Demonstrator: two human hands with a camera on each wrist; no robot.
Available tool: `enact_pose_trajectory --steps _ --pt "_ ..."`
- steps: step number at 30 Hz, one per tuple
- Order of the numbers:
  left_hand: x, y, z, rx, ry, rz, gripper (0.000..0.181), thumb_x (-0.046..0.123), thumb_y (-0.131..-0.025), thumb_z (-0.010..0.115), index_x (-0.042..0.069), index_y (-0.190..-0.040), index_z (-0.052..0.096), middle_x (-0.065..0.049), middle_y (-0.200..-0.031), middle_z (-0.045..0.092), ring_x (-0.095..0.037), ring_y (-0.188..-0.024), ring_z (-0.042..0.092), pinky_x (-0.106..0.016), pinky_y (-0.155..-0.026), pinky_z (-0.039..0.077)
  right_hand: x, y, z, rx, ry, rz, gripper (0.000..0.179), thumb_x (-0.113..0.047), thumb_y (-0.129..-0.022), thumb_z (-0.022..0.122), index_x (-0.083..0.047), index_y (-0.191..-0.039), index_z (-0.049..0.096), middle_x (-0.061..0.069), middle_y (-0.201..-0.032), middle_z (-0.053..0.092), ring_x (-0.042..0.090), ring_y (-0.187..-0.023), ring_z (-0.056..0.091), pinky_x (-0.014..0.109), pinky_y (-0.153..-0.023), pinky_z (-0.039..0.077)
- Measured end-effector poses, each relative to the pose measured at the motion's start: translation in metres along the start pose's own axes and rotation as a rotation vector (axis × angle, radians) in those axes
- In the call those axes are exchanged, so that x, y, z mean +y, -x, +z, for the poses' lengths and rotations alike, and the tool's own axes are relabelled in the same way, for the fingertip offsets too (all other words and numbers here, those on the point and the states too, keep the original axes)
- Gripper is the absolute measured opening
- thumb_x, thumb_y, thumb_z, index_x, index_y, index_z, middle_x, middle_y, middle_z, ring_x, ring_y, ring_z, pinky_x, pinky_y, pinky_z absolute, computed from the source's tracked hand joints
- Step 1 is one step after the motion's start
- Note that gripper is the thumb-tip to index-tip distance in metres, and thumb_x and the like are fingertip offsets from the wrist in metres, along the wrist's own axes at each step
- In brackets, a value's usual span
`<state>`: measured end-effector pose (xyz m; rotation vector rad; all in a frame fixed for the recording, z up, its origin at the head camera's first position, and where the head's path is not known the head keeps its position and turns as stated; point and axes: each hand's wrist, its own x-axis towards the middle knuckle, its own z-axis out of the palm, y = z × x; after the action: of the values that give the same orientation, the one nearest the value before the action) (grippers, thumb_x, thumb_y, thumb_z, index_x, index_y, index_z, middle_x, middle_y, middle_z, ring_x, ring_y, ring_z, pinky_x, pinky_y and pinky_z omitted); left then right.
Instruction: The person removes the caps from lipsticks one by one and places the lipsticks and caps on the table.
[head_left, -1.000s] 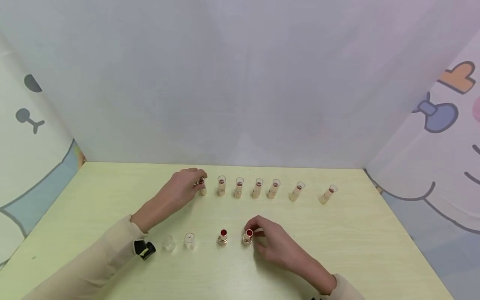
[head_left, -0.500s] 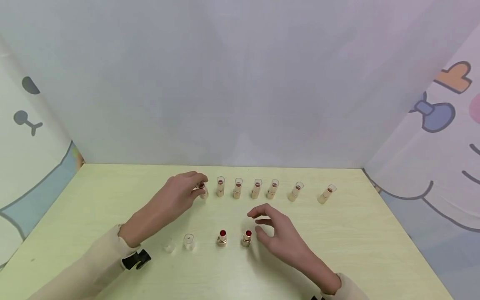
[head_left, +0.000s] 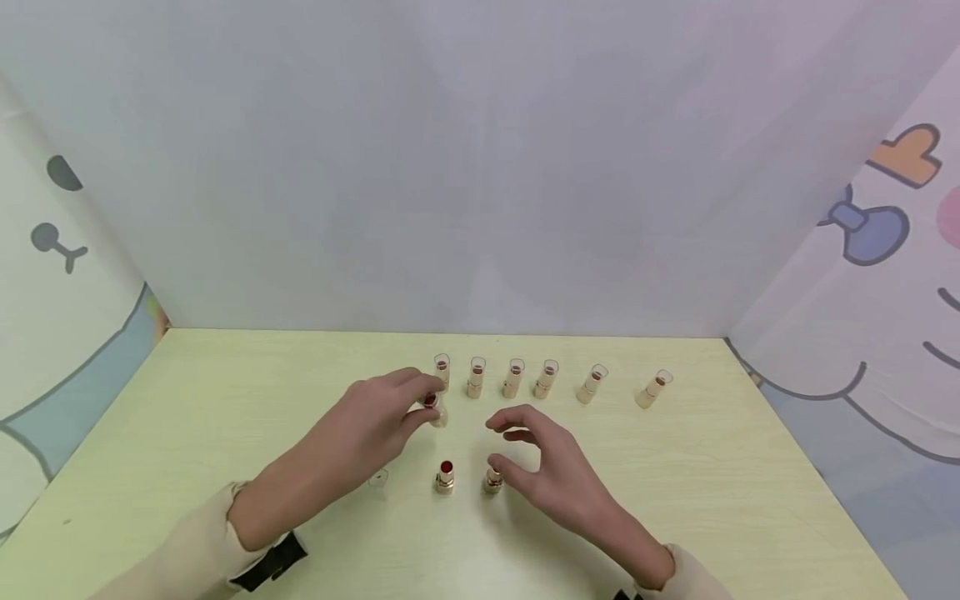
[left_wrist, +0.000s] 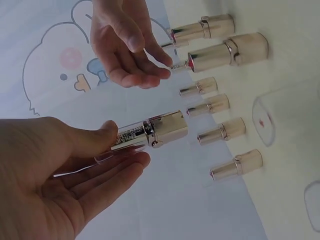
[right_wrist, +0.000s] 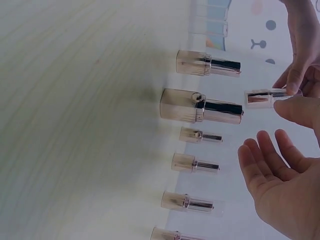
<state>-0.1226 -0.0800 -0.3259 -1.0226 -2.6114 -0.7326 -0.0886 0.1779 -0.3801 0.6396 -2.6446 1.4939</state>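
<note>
My left hand (head_left: 360,429) pinches a gold lipstick under a clear cap (left_wrist: 169,126) between thumb and fingers. In the left wrist view its base points away from the palm, and it hangs above the table. Over the front right of the table, my right hand (head_left: 555,471) has loosely bent, spread fingers and holds nothing. Its thumb overlaps the top of an uncapped lipstick (head_left: 492,482) in the head view. Another uncapped lipstick with a red bullet (head_left: 446,480) stands upright to the left of that one. A loose clear cap (head_left: 378,479) stands partly behind my left forearm.
Several capped gold lipsticks (head_left: 512,382) stand in a row along the back of the pale wooden table (head_left: 735,483). A second clear cap (left_wrist: 312,200) shows in the left wrist view. A plain curtain (head_left: 480,167) closes off the back, with cartoon-printed cloth (head_left: 847,317) at the sides.
My left hand has lifted the leftmost capped lipstick from the back row and carried it right and nearer. My right hand has let go of the uncapped lipstick and risen slightly above it.
</note>
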Motion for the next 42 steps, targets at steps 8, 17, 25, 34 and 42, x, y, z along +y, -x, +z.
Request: enact_pose_trajectory --steps 8,17,25,34,42 --pt "0.022 0.004 0.005 -0.027 0.062 0.094 0.020 0.013 -0.095 0.077 0.010 -0.114 0.071 0.004 -0.104 0.073 -0.003 -0.078 0.067 -0.015 -0.069 0.055 -0.005 -0.002 0.006 -0.015 0.026 -0.052 0.040 -0.004 -0.089 0.081 -0.013 -0.124 0.063 -0.004 -0.122 0.069 0.022 -0.117 0.069 0.031 -0.104 0.057" --pt "0.033 0.005 0.011 -0.065 0.095 0.138 0.020 0.014 -0.097 0.075 0.012 -0.116 0.070 0.005 -0.107 0.073 0.002 -0.072 0.059 -0.010 -0.066 0.050 -0.005 -0.004 0.011 -0.043 -0.015 -0.066 0.038 -0.006 -0.091 0.081 -0.020 -0.120 0.060 -0.004 -0.110 0.063 0.012 -0.108 0.068 0.032 -0.096 0.061" --pt "0.039 0.007 0.010 -0.081 0.074 0.135 0.022 0.014 -0.098 0.074 0.012 -0.119 0.071 0.005 -0.104 0.072 0.002 -0.072 0.057 -0.010 -0.065 0.049 -0.006 -0.004 0.013 -0.055 -0.041 -0.053 0.033 -0.002 -0.091 0.079 -0.020 -0.112 0.060 -0.005 -0.105 0.063 0.010 -0.104 0.069 0.028 -0.093 0.061" --pt "0.043 0.007 0.008 -0.047 0.044 0.148 0.017 0.015 -0.098 0.075 0.011 -0.114 0.071 0.005 -0.103 0.072 0.000 -0.075 0.058 -0.011 -0.067 0.050 -0.009 -0.003 0.014 -0.041 -0.055 -0.046 0.028 -0.002 -0.091 0.077 -0.020 -0.108 0.063 -0.005 -0.103 0.066 0.014 -0.101 0.071 0.028 -0.091 0.062" --pt "0.044 0.006 0.005 -0.051 0.044 0.144 0.014 0.016 -0.099 0.074 0.011 -0.111 0.071 0.006 -0.099 0.070 0.001 -0.073 0.056 -0.010 -0.065 0.048 -0.009 -0.003 0.014 -0.040 -0.055 -0.081 0.027 -0.002 -0.092 0.076 -0.019 -0.109 0.063 -0.004 -0.103 0.066 0.015 -0.098 0.071 0.033 -0.087 0.063"
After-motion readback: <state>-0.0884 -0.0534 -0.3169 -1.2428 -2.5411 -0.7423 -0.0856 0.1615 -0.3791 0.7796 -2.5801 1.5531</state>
